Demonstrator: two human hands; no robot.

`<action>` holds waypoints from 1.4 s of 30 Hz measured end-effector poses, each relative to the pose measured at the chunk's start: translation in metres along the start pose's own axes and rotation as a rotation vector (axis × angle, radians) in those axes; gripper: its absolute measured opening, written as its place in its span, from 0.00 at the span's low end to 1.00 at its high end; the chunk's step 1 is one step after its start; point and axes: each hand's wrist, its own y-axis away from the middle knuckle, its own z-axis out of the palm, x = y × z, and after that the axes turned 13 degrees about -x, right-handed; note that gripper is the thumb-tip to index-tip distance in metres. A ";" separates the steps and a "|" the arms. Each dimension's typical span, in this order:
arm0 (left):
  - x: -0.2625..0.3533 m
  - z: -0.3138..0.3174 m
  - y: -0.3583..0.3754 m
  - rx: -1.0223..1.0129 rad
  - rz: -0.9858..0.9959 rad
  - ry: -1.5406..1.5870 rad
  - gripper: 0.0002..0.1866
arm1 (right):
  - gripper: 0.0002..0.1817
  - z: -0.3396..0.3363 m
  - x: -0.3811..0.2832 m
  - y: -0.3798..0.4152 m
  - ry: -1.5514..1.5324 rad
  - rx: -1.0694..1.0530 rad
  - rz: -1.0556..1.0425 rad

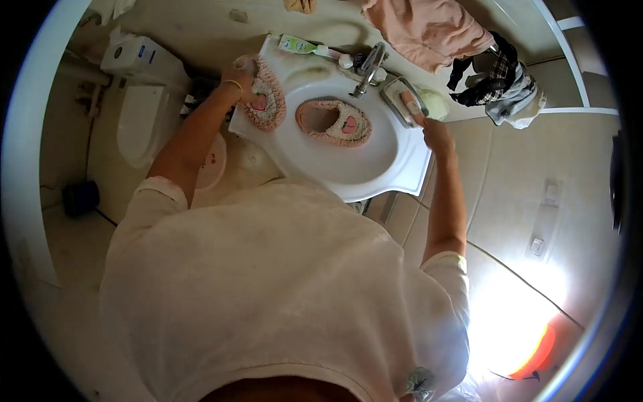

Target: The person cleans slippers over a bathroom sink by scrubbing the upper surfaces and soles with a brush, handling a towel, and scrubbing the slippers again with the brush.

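Note:
My left hand (242, 84) grips a pink and white fluffy slipper (273, 100) at the left edge of the washbasin (335, 164). A matching slipper (353, 126) with a pink patch on its front lies in the bowl. At the basin's right rim, my right hand (437, 134) is closed around the near end of a narrow pinkish object (409, 102), which may be a brush. That object reaches over a soap dish (395, 100); its exact kind is too small to make out.
Behind the bowl stands a chrome faucet (368, 70), with a green and white tube (297, 44) to its left. Clothes (429, 33) hang above. A toilet (140, 124) is at left, a pink basin (213, 163) below the counter. A bright lamp (532, 355) glows lower right.

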 end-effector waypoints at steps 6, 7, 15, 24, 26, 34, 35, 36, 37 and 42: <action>-0.009 0.018 -0.019 -0.212 0.109 -0.014 0.22 | 0.13 -0.012 -0.005 -0.025 -0.075 -0.053 0.051; -0.009 0.023 -0.013 -0.250 0.118 0.072 0.21 | 0.13 -0.018 -0.009 -0.021 -0.109 -0.060 0.082; -0.016 0.079 0.010 0.073 0.105 1.228 0.20 | 0.16 0.025 0.036 -0.022 -0.257 0.191 -0.311; 0.060 0.091 0.037 0.107 0.076 3.168 0.23 | 0.17 0.032 -0.145 0.081 -1.240 -0.256 -0.270; 0.066 0.073 0.057 0.160 0.166 3.262 0.24 | 0.16 0.035 -0.186 0.076 -1.214 -0.324 -0.400; 0.077 0.103 0.014 0.298 0.572 3.366 0.25 | 0.20 0.017 -0.281 0.081 -0.116 0.096 -0.652; 0.078 0.103 0.013 0.331 0.629 3.370 0.25 | 0.22 0.002 -0.287 0.090 0.008 0.054 -0.618; 0.079 0.104 0.011 0.334 0.641 3.340 0.25 | 0.20 0.002 -0.289 0.084 0.052 0.076 -0.626; 0.079 0.106 0.009 0.341 0.650 3.310 0.25 | 0.19 0.004 -0.293 0.073 0.095 0.097 -0.637; 0.071 0.099 0.009 0.204 0.489 3.356 0.25 | 0.20 0.006 -0.320 0.000 0.134 0.282 -0.528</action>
